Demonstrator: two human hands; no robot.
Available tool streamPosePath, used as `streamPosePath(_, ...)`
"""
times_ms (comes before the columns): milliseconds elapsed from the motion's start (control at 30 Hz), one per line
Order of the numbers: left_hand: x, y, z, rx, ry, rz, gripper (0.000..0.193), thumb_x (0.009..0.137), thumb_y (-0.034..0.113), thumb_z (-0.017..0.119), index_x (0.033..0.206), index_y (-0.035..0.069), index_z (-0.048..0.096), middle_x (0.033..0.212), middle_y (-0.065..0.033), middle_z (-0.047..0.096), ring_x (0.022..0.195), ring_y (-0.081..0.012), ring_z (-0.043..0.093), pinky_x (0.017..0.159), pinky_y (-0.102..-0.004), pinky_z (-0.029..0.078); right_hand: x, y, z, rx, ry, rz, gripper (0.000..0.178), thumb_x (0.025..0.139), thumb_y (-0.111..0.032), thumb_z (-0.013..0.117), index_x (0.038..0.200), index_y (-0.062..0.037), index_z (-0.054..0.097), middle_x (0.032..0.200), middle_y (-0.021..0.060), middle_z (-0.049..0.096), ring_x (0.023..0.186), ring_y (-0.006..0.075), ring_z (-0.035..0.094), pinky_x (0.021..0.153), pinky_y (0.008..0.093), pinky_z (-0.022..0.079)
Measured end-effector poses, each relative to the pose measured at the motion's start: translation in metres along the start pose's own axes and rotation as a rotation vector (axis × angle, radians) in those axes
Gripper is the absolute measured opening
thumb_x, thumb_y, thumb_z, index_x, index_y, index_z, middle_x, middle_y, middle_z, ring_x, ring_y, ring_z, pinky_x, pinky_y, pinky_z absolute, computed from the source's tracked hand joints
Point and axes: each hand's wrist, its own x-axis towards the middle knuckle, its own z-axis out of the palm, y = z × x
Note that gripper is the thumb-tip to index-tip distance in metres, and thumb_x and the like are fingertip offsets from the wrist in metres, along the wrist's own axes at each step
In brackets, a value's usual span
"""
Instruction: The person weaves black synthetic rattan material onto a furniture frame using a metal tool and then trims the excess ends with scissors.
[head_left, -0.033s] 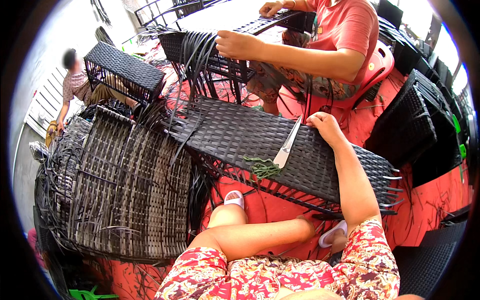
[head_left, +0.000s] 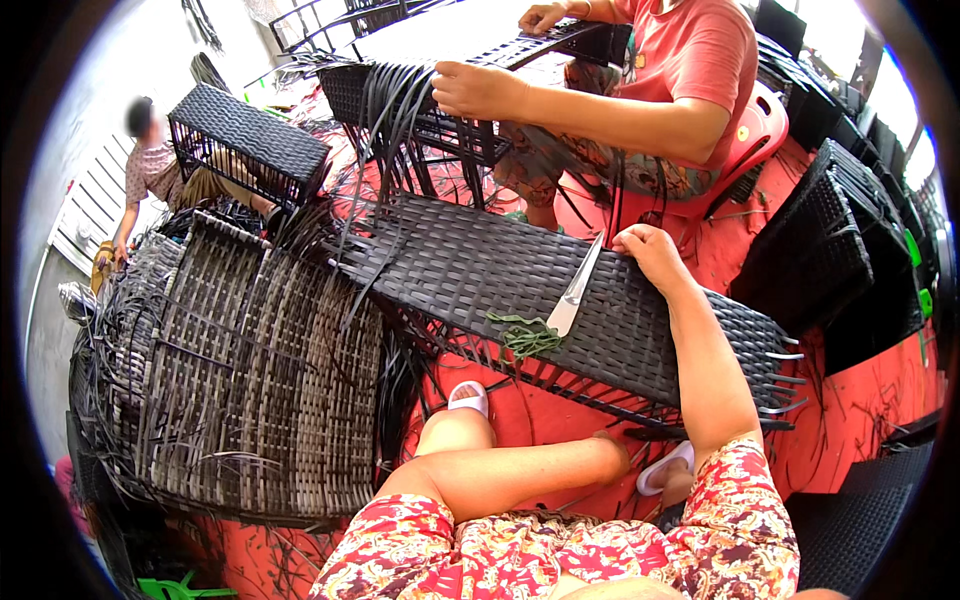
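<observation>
A long black woven rattan panel (head_left: 480, 260) stretches before me, its strip ends loose at both narrow sides. My right hand (head_left: 652, 258) is at its far edge, fingers curled closed against the rim; the fingertips are partly hidden. Left of that hand, a knife with a pale blade (head_left: 580, 290) lies on the weave. Beside the wide end of the knife is a small tangle of dark green strips (head_left: 532, 338). My left forearm crosses low over my legs, nearer than the panel. At its end my left hand (head_left: 608, 457) shows only as a rounded shape, its fingers hidden.
A large grey-brown woven piece (head_left: 250, 370) fills the left. Opposite, a co-worker in a red shirt (head_left: 690, 60) handles black strips (head_left: 395, 100) over another woven frame. Black woven pieces (head_left: 810, 245) stand at right. Another person (head_left: 150, 170) sits far left. Strip scraps litter the red floor.
</observation>
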Motion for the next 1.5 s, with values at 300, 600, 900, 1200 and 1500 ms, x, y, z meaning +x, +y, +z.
streamPosePath(300, 0.004, -0.005, 0.009, 0.019, 0.06, 0.031, 0.049, 0.093, 0.03, 0.021, 0.141, 0.022, 0.027, 0.145, -0.0031, 0.029, 0.129, -0.0162, 0.035, 0.101, -0.0334, 0.032, -0.001, -0.001, -0.001, -0.012, -0.007, -0.007, 0.025, 0.087, -0.017, 0.052, 0.087, 0.0047, 0.063, 0.08, 0.008, 0.066, 0.076, 0.0126, 0.061, 0.072, 0.0252, 0.047)
streamPosePath(600, -0.004, 0.0, 0.0, -0.032, 0.067, -0.001, 0.048, 0.094, 0.031, 0.021, 0.14, 0.022, 0.03, 0.145, -0.002, 0.03, 0.128, -0.0147, 0.036, 0.099, -0.0324, 0.033, -0.001, -0.005, 0.0, -0.013, -0.01, 0.001, 0.024, 0.086, -0.016, 0.052, 0.088, 0.0048, 0.063, 0.081, 0.0088, 0.066, 0.076, 0.0128, 0.061, 0.072, 0.0254, 0.048)
streamPosePath(900, -0.003, -0.002, 0.002, -0.03, 0.069, 0.003, 0.048, 0.093, 0.031, 0.023, 0.14, 0.023, 0.03, 0.144, -0.0018, 0.031, 0.127, -0.0146, 0.037, 0.096, -0.0332, 0.036, -0.001, -0.002, 0.0, 0.022, -0.009, 0.007, 0.022, 0.085, -0.015, 0.052, 0.085, 0.0034, 0.063, 0.078, 0.007, 0.065, 0.076, 0.0127, 0.061, 0.072, 0.0249, 0.047)
streamPosePath(1200, -0.003, -0.002, 0.002, -0.02, 0.083, 0.006, 0.048, 0.093, 0.031, 0.024, 0.14, 0.024, 0.031, 0.144, -0.0017, 0.032, 0.126, -0.0145, 0.038, 0.094, -0.0339, 0.038, -0.001, -0.003, 0.0, 0.022, -0.011, 0.006, 0.022, 0.085, -0.015, 0.052, 0.085, 0.004, 0.063, 0.08, 0.0075, 0.066, 0.076, 0.0125, 0.061, 0.072, 0.0252, 0.048)
streamPosePath(1500, -0.003, -0.001, 0.003, -0.012, 0.109, 0.007, 0.048, 0.093, 0.031, 0.025, 0.14, 0.025, 0.031, 0.143, -0.0015, 0.033, 0.125, -0.0144, 0.04, 0.092, -0.0347, 0.04, -0.002, -0.006, 0.0, 0.011, -0.009, 0.016, 0.023, 0.086, -0.016, 0.051, 0.088, 0.0041, 0.063, 0.081, 0.0079, 0.066, 0.075, 0.012, 0.061, 0.072, 0.0251, 0.048)
